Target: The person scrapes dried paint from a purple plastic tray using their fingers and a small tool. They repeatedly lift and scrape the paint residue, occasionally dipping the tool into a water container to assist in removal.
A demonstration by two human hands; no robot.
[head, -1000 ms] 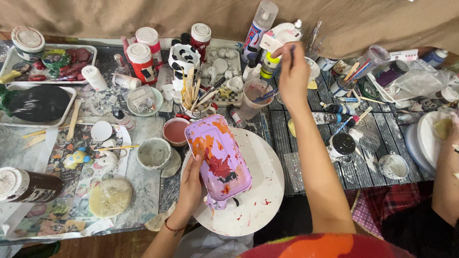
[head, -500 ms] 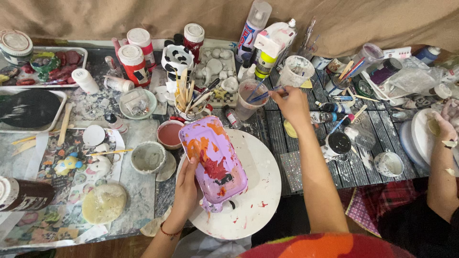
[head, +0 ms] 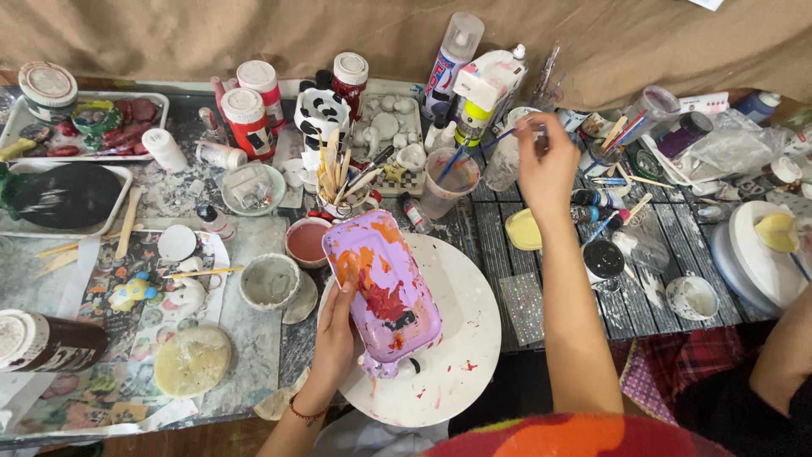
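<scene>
The left hand (head: 334,338) lies against the left edge of the painted clay piece (head: 385,292), the fingers curled loosely around its rim and steadying it, not squeezing. This piece is a long rounded form, tilted, mostly lilac with orange patches at its upper end and red and black marks near the middle; it rests on the white round turntable (head: 461,355) at the near centre of the table. The right hand (head: 548,165) is stretched out toward one o'clock, its fingers pinched on a thin blue brush (head: 499,135) whose tip points toward the clear plastic cup (head: 452,182) with a cloudy bottom. It seems the hand is closed on the handle, but the exact grip is partly hidden. Judging from the colours, the painting looks well advanced: the whole upper surface is covered with a base colour and several accents are on it, while the small foot at the near end appears still white, so some areas probably remain. Around it, at eleven o'clock, stand a small bowl of reddish paint (head: 306,241) and a mug full of wooden sticks (head: 342,182). At nine o'clock there is a grey clay bowl (head: 269,281). Red jars with white lids (head: 249,118) stand at the far left, and a black tray (head: 63,199) beside them. At three o'clock, a second white wheel (head: 748,258) belongs to another person's place.
</scene>
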